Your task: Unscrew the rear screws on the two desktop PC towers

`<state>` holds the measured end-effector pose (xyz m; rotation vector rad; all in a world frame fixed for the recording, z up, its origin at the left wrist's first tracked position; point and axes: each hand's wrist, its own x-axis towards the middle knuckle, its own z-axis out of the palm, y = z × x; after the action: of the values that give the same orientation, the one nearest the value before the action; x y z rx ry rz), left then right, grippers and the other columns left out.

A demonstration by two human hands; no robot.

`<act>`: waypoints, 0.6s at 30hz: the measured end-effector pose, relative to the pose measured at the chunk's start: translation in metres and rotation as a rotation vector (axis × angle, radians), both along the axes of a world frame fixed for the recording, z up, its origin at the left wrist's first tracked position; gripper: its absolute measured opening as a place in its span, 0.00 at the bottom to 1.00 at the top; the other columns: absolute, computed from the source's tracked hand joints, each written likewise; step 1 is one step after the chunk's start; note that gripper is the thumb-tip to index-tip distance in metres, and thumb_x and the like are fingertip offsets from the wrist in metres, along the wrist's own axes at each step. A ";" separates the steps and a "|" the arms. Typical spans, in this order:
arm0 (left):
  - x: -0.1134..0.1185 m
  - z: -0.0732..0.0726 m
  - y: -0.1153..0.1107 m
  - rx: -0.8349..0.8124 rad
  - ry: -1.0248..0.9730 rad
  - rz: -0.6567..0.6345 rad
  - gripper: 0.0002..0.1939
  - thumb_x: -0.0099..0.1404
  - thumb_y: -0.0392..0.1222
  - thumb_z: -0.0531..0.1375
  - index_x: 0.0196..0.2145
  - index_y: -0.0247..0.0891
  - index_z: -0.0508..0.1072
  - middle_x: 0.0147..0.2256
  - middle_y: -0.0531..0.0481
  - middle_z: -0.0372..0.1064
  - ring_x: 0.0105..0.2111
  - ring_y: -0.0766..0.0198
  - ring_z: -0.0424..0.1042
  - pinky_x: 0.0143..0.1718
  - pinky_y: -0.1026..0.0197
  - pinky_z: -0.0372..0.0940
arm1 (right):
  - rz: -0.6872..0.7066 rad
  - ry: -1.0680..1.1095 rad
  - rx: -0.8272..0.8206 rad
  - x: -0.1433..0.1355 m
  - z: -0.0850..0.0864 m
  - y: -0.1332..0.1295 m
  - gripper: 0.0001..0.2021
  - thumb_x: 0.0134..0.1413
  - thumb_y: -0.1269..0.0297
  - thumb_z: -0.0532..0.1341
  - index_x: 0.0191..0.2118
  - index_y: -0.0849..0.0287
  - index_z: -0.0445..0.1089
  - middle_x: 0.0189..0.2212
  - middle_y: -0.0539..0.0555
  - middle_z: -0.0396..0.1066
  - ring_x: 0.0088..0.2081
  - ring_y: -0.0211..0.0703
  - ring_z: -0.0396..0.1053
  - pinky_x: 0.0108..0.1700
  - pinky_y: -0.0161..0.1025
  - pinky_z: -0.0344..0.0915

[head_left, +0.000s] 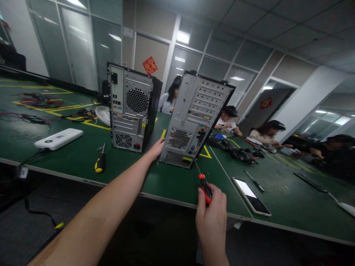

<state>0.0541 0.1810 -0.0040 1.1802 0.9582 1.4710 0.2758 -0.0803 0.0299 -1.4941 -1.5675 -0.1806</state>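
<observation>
A grey computer tower [191, 118] stands on the green table with its back panel facing me, leaning to the right in this view. My left hand [157, 149] is pressed against the lower left side of that tower, its fingertips partly hidden along the case. In my right hand [213, 207] is a red and black screwdriver [203, 181], gripped by the handle. The screwdriver's thin shaft points up toward the tower's lower right corner; I cannot tell whether the tip touches it. A small dark piece, perhaps a screw [208, 173], lies near the shaft.
A second computer tower [130, 111] stands to the left. Near it lie a yellow and black screwdriver [100, 162], a white power bank [58, 139], a white basket [103, 115] and wires [41, 100]. On the right are a phone [252, 195], a pen [254, 181] and cables [238, 151]. Several people sit beyond.
</observation>
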 end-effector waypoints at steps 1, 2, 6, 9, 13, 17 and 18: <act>0.000 0.000 0.000 0.001 0.001 0.001 0.33 0.59 0.60 0.67 0.58 0.40 0.76 0.51 0.41 0.79 0.57 0.46 0.73 0.60 0.48 0.63 | 0.005 -0.009 0.013 0.000 0.000 0.000 0.16 0.71 0.54 0.53 0.51 0.59 0.68 0.46 0.61 0.65 0.46 0.54 0.70 0.46 0.50 0.70; 0.000 0.000 0.000 0.001 0.002 0.002 0.33 0.59 0.59 0.67 0.58 0.40 0.75 0.52 0.41 0.78 0.57 0.46 0.73 0.60 0.48 0.63 | 0.009 -0.021 0.026 0.000 0.000 0.000 0.15 0.71 0.55 0.53 0.51 0.59 0.68 0.46 0.62 0.64 0.47 0.54 0.70 0.47 0.51 0.70; -0.001 -0.001 0.001 0.005 0.004 0.004 0.33 0.60 0.59 0.66 0.60 0.42 0.74 0.51 0.42 0.79 0.56 0.47 0.74 0.60 0.49 0.63 | 0.029 -0.060 0.064 0.001 -0.001 0.001 0.12 0.69 0.62 0.53 0.50 0.58 0.70 0.48 0.61 0.61 0.47 0.53 0.68 0.47 0.52 0.70; -0.001 -0.002 0.001 0.007 0.003 -0.003 0.33 0.61 0.58 0.66 0.60 0.44 0.74 0.51 0.43 0.79 0.57 0.48 0.73 0.60 0.49 0.63 | 0.040 -0.069 0.049 0.001 -0.002 0.001 0.12 0.67 0.66 0.52 0.51 0.58 0.69 0.49 0.62 0.60 0.47 0.53 0.68 0.46 0.52 0.70; -0.001 -0.001 0.000 -0.028 0.000 0.004 0.33 0.60 0.59 0.67 0.59 0.42 0.75 0.53 0.40 0.78 0.59 0.46 0.72 0.60 0.47 0.63 | 0.051 -0.066 0.003 0.001 -0.002 0.000 0.13 0.68 0.64 0.52 0.52 0.58 0.68 0.50 0.63 0.61 0.46 0.53 0.69 0.44 0.51 0.71; -0.001 0.001 -0.002 -0.055 0.002 0.019 0.32 0.60 0.59 0.67 0.58 0.42 0.75 0.56 0.40 0.76 0.60 0.45 0.70 0.60 0.47 0.63 | 0.038 -0.012 -0.010 -0.001 0.000 0.000 0.14 0.70 0.57 0.52 0.53 0.57 0.67 0.48 0.61 0.64 0.45 0.53 0.71 0.42 0.49 0.71; -0.001 0.002 -0.002 -0.055 -0.001 0.017 0.32 0.60 0.59 0.67 0.58 0.42 0.76 0.56 0.40 0.76 0.60 0.45 0.70 0.60 0.47 0.63 | 0.033 -0.005 -0.014 -0.001 0.000 0.000 0.15 0.71 0.56 0.52 0.53 0.57 0.67 0.47 0.61 0.64 0.45 0.53 0.71 0.42 0.49 0.71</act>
<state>0.0534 0.1788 -0.0020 1.1340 1.0046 1.4498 0.2745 -0.0807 0.0300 -1.4787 -1.5991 -0.1547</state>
